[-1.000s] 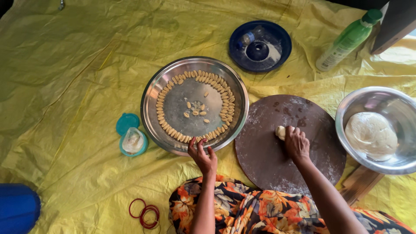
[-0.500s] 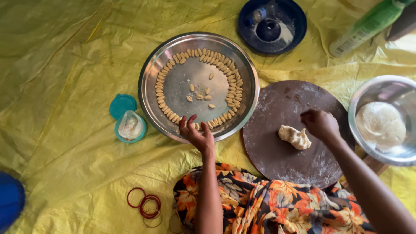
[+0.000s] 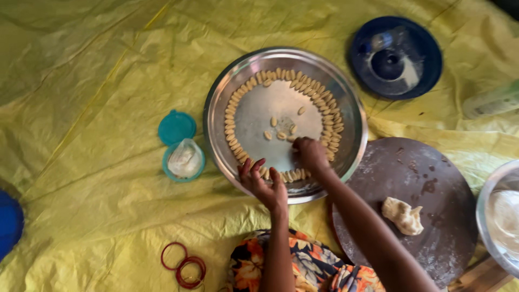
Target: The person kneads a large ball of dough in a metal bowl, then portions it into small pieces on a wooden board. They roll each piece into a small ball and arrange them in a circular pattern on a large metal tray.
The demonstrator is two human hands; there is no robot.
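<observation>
A round steel tray [image 3: 346,97] lies on the yellow sheet, with several small dough pieces [image 3: 321,103] set in a ring along its inside and a few loose in the middle. My left hand [image 3: 263,183] rests with spread fingers on the tray's near rim. My right hand [image 3: 311,153] reaches over the tray from the right, fingers bunched among the pieces near the ring's lower part; what it pinches is hidden. A lump of pale dough [image 3: 403,215] sits on the round dark board [image 3: 427,173] to the right.
A small teal tub [image 3: 184,160] with white content and its lid [image 3: 177,127] lie left of the tray. Beyond the tray sits a dark blue plate [image 3: 394,57]. A steel bowl [image 3: 494,213] is at the right edge. Red bangles [image 3: 185,266] lie near my knee.
My right hand left the dough lump on the board and moved left onto the tray. My left hand stayed at the tray's near rim. The camera moved closer.
</observation>
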